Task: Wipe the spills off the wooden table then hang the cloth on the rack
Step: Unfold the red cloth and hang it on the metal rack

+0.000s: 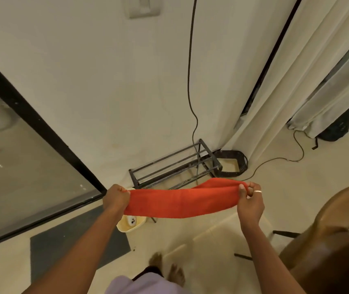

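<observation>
I hold a red cloth stretched flat between both hands, at about waist height over the floor. My left hand grips its left end and my right hand pinches its right end; a ring shows on one right finger. Beyond the cloth, a low dark metal rack with several horizontal bars stands on the floor against the white wall. The cloth covers the rack's near lower edge. The wooden table is out of view.
A brown wooden chair stands at the right. A cream bowl-like dish lies on the floor under my left hand, beside a grey mat. A black basket sits right of the rack. Cables, curtains and a glass door surround the spot.
</observation>
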